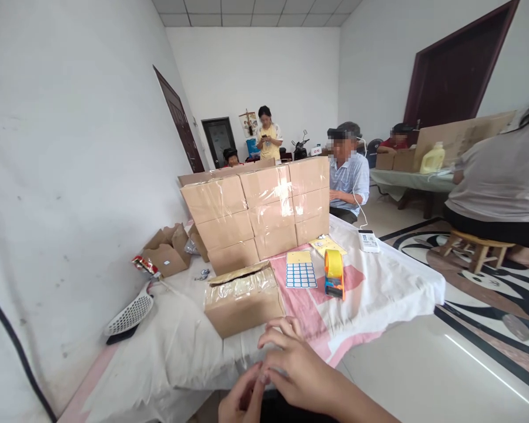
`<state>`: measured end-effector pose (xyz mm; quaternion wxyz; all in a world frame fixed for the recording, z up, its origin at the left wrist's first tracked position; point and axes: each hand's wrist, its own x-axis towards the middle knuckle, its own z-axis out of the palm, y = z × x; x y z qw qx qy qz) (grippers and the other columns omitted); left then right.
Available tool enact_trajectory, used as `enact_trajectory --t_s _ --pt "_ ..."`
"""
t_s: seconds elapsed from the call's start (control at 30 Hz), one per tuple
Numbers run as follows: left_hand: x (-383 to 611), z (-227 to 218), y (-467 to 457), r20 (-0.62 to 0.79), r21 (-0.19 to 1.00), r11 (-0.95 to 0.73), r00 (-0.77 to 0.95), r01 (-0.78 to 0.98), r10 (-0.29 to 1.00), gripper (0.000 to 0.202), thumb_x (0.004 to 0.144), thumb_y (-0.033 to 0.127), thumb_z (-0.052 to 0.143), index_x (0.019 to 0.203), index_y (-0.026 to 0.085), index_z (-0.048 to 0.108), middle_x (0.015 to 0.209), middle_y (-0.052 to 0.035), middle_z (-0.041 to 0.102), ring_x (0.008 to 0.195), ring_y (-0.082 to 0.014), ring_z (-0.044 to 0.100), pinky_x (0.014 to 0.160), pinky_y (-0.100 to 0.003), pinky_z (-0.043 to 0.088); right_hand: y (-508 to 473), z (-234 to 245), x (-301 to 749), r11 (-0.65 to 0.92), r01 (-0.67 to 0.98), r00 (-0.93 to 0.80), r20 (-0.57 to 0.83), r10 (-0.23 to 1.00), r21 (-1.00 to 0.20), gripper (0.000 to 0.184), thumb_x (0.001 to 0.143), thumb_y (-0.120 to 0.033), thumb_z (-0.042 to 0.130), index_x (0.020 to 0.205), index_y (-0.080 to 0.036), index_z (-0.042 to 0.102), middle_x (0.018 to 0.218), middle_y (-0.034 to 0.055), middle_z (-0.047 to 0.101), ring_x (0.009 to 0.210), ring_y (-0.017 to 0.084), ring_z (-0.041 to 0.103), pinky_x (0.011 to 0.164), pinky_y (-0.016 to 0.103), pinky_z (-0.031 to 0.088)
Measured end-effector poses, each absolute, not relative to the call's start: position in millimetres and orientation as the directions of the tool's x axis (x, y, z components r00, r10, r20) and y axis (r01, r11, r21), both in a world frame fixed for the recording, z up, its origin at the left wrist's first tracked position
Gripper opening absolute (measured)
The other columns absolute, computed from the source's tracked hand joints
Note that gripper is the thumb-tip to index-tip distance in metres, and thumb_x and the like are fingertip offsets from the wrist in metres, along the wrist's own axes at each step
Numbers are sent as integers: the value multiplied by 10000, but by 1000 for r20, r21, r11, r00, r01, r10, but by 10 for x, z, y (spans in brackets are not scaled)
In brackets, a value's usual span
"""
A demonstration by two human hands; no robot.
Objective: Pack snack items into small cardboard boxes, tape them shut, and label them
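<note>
My left hand point(242, 395) is low in front of me at the table's near edge, its thumb and finger pinched together. Against its fingertips, the thumb and a finger of my right hand point(293, 361) close in a pinch, while its other fingers curve loosely outward. Whatever lies between the fingertips is too small or hidden to make out. Just beyond my hands stands a cardboard box point(247, 314) with clear tape over its top and a dark gap along the far top edge. A tape dispenser with yellow tape point(334, 264) and a sheet of blue-bordered labels point(301, 275) lie to the right.
Behind the box rises a stack of taped cartons point(271, 214). An open carton point(170, 252) and a white perforated object point(130, 314) are at left. A white device point(369, 241) lies near the right edge of the cloth-covered table point(392, 288). Other people sit or stand beyond.
</note>
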<state>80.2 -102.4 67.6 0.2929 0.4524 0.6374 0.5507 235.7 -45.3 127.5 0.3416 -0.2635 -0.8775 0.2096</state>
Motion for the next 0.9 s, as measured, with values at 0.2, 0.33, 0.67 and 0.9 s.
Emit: enact_trajectory --t_s 0.2,0.33,0.67,0.9 --pt "600 605 -873 51 892 115 -351 437 935 721 832 707 568 1311 172 634 567 7 692 602 -228 687 645 -309 535 -307 1457 2485 790 256 -527 604 598 -557 145 957 -191 548 847 -223 637 1188 52 621 1250 275 478 1031 462 408" --pt "388 678 -721 150 839 61 -338 540 929 510 914 631 480 1053 203 719 535 23 623 545 -205 630 610 -296 497 17 1899 2627 710 197 -349 628 695 -676 241 1012 -321 540 825 -217 650 1149 76 600 1197 252 522 1060 464 393" --pt "286 1183 185 640 214 -118 -48 970 767 592 970 379 524 1531 239 396 1572 -108 492 1502 -334 352 1205 -604 204 1407 2175 2042 581 271 -647 302 700 -768 183 929 -211 624 788 -179 737 1230 89 619 1300 262 520 1192 525 282" --pt "154 878 326 634 226 -70 -92 972 768 602 958 437 548 1496 201 416 1400 -118 656 1358 -304 524 1195 -554 173 1523 2116 1990 539 218 -678 271 684 -814 156 892 -198 637 774 -173 736 1186 81 634 1168 237 608 1080 428 430"
